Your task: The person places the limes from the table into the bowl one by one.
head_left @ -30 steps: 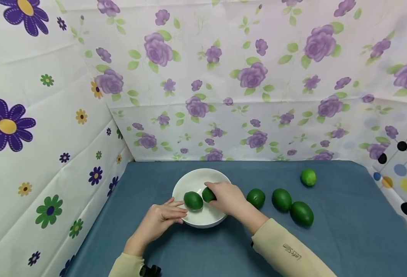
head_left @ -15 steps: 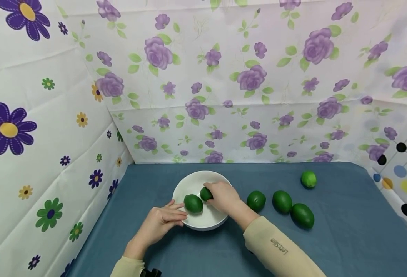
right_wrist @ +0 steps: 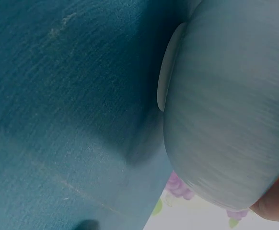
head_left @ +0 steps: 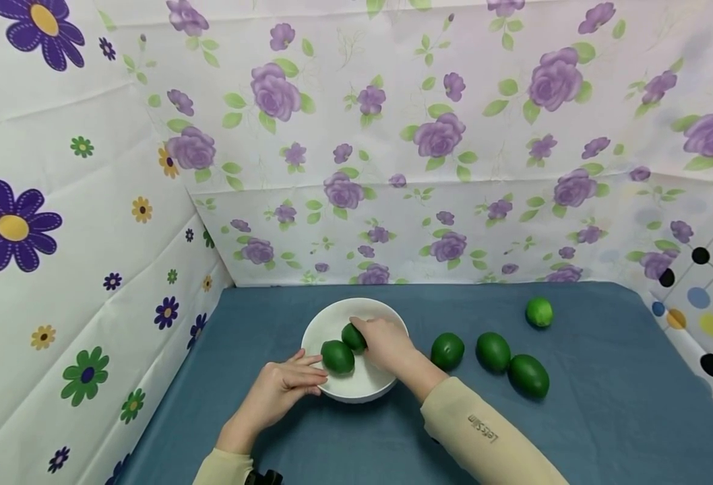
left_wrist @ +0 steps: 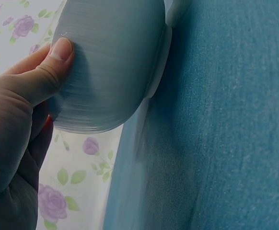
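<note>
A white bowl stands on the blue cloth, its smooth outer wall filling much of both wrist views. My left hand pinches the bowl's near-left rim. In the left wrist view, the thumb lies against the outer wall of the bowl and the fingers go behind the rim. Inside the bowl, my right hand holds a dark green lime, partly covered by the fingers. A second dark green lime lies in the bowl, touching or nearly touching the held one. Only part of the right hand shows in the right wrist view.
Right of the bowl, a dark green lime lies near my right forearm. Two more, a lime and another lime, touch each other farther right. A lighter lime sits behind them. Flowered sheets enclose the blue table.
My right hand has shifted left inside the bowl with its lime, closing the gap to the other lime. The left hand keeps its place on the rim.
</note>
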`<state>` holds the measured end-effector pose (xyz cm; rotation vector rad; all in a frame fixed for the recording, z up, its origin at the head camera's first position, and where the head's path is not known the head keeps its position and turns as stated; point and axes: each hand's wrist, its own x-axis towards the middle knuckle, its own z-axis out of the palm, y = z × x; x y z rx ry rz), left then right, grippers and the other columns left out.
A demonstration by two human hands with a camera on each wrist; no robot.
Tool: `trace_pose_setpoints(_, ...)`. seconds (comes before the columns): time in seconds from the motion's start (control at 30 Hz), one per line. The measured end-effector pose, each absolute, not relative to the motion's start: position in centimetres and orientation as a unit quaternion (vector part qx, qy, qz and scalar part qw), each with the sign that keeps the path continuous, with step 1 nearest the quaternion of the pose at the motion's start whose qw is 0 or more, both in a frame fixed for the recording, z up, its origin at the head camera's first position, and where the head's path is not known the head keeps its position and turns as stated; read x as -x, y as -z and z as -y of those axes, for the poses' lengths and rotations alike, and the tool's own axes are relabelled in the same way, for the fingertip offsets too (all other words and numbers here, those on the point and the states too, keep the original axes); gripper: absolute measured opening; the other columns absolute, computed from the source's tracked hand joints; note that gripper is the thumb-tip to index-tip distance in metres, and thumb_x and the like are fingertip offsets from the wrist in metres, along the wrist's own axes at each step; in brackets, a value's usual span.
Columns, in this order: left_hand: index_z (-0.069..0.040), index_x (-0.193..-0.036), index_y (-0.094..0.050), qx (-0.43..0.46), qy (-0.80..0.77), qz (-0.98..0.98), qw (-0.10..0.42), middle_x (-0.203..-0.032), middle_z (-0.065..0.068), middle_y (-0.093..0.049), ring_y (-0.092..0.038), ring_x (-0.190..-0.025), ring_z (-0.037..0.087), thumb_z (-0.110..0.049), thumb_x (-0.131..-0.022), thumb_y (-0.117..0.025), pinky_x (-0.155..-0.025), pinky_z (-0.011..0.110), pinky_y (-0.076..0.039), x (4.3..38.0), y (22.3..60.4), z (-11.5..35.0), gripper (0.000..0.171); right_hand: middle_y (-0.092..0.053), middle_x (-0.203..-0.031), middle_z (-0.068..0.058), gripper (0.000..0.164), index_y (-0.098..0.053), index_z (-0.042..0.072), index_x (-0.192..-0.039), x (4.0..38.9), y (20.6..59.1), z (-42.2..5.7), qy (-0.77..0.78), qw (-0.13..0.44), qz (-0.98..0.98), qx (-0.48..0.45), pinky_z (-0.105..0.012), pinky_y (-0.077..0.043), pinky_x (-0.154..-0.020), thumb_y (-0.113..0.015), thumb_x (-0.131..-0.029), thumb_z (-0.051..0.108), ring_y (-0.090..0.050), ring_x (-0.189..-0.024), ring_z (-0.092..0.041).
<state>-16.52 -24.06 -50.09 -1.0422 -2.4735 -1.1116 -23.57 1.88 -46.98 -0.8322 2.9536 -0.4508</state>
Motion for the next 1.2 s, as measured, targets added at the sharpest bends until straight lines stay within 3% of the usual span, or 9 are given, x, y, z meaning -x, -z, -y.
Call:
trace_pose_setpoints(0.27, -0.009, -0.109, -0.087, 0.36, 0.383, 0.842, 0.121, -0.111, -0.008, -0.081, -0.072, -0.121, 0.029, -0.01, -0.083, -0.089, -0.126, 0.035, -0.038, 16.47, 50.13, 24.02, 0.027, -0.073, -0.131, -0.012, 0.051, -0.055, 0.014, -0.158, 23.73, 47.31, -1.57, 0.158, 0.026, -0.95, 0.269, -0.043, -0.061, -0.105, -0.062, -0.108, 0.004, -0.071, -0.119, -0.028)
trace_pose_setpoints(0.73, -0.008, -0.108, -0.087, 0.361, 0.388, 0.839, 0.124, -0.11, -0.009, -0.081, -0.073, -0.121, 0.03, -0.009, -0.082, -0.09, -0.126, 0.034, -0.037, 16.5, 50.22, 23.98, 0.027, -0.076, -0.125, -0.009, 0.05, -0.055, 0.015, -0.159, 23.75, 47.29, -1.43, 0.174, 0.026, -0.949, 0.262, -0.041, -0.064, -0.1, -0.06, -0.11, 0.006, -0.073, -0.114, -0.025)
trace_pose_setpoints(1.2, -0.007, -0.109, -0.087, 0.362, 0.393, 0.837, 0.116, -0.11, -0.009, -0.08, -0.072, -0.121, 0.035, -0.006, -0.082, -0.09, -0.128, 0.029, -0.033, 16.54, 50.3, 24.01, 0.027, -0.074, -0.13, -0.01, 0.068, -0.055, 0.015, -0.158, 23.86, 46.86, -1.99, 0.159, 0.02, -0.952, 0.26, -0.043, -0.062, -0.104, -0.08, -0.097, 0.004, -0.071, -0.118, -0.028)
